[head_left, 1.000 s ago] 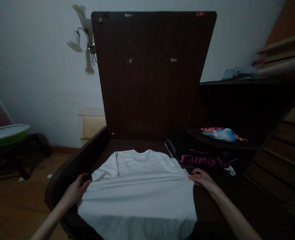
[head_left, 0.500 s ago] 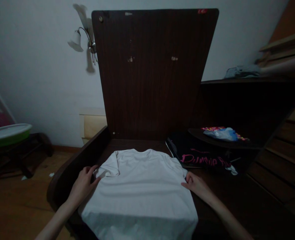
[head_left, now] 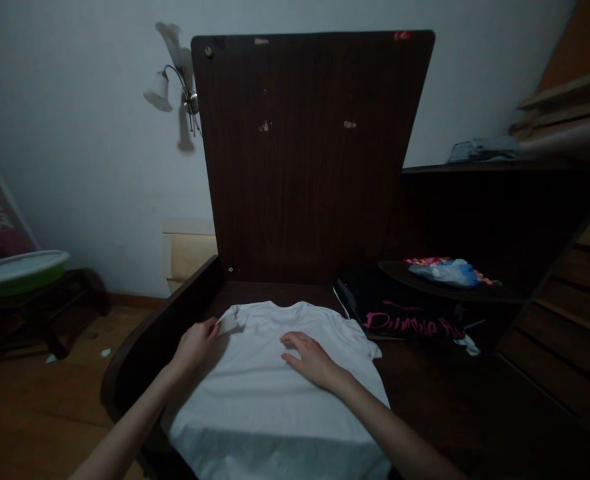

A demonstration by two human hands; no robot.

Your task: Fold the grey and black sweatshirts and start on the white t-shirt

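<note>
A white T-shirt [head_left: 275,393] lies spread on the dark wooden surface, its neckline at the far side and its lower part hanging over the front edge. My left hand [head_left: 197,343] pinches the left sleeve and lifts its edge a little. Over the middle of the shirt is my right hand [head_left: 309,360], fingers apart and holding nothing; whether it touches the cloth I cannot tell. The right sleeve [head_left: 373,348] lies loose at the shirt's right side.
A tall dark board [head_left: 305,160] rises behind the shirt. To the right, a black bag with pink lettering [head_left: 399,320] lies below a small shelf with a plastic bag [head_left: 447,272]. A raised wooden side [head_left: 159,327] borders the left. A green basin [head_left: 22,273] sits on a stool.
My right hand has let go of the shirt's right side and moved left over its middle. My left hand has moved inward and up, raising the left sleeve edge.
</note>
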